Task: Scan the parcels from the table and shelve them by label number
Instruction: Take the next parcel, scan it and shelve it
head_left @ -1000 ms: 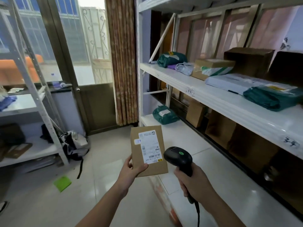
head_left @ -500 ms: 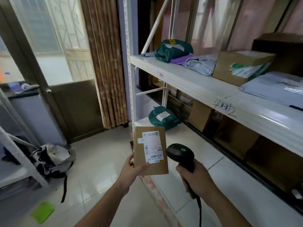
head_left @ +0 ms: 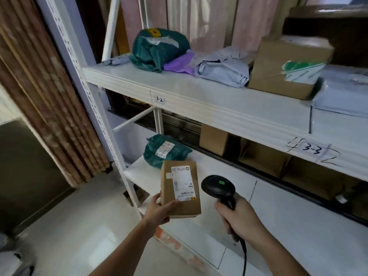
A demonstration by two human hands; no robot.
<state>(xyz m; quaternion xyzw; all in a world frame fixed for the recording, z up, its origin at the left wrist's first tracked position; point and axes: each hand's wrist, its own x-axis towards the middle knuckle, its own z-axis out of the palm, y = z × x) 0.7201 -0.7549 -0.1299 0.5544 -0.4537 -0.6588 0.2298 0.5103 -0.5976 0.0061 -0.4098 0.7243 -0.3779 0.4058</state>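
Brown cardboard parcel (head_left: 180,189): held upright in the air in front of the lower shelf (head_left: 258,226), near that shelf's left front corner; white shipping label (head_left: 182,183) faces the camera, barcode at its lower end. Left hand (head_left: 159,211): grips the parcel at its lower left corner, thumb across the front face, fingers curled behind. Right hand (head_left: 240,220): fingers wrapped tight round the handle of a black barcode scanner (head_left: 219,191); scanner head just beside the parcel's right edge, green light on top, cable trailing down. Lower shelf, left end: green plastic mailer bag (head_left: 166,151) with a label marked "-4"; brown boxes (head_left: 214,138) along the back edge. Upper shelf (head_left: 199,96), front edge tagged "3-2" (head_left: 160,99) and, further right, handwritten "3-3" (head_left: 312,150). On it, left to right: green mailer bag (head_left: 159,48), purple bag (head_left: 182,63), grey bag (head_left: 225,68), cardboard box (head_left: 286,66) with green-and-white tape. Brown curtain (head_left: 39,96) hangs left of the shelf post.
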